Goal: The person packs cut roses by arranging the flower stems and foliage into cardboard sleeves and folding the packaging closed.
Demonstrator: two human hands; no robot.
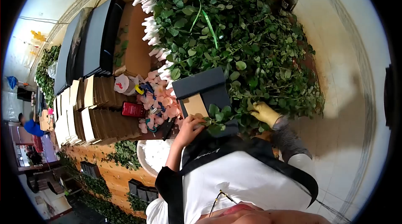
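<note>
The biggest thing before me is a heap of leafy stems (251, 52), with pale wrapped tips (151, 31) along its left side. Left of it stand large dark sheets (98, 35), then bundles of brown cardboard (111, 124). Right in front of me, at the heap's near edge, lies a dark wrapper (201, 80). My right hand (264, 114), in a yellow glove, reaches half curled into the leaves; I can't tell whether it grips a stem. My bare left hand (190, 130) touches a small brown card (195, 106) on the wrapper, fingers bent; I can't tell whether they pinch it. A leafy sprig (218, 117) lies beside the card. Smaller still is a red box (133, 109).
</note>
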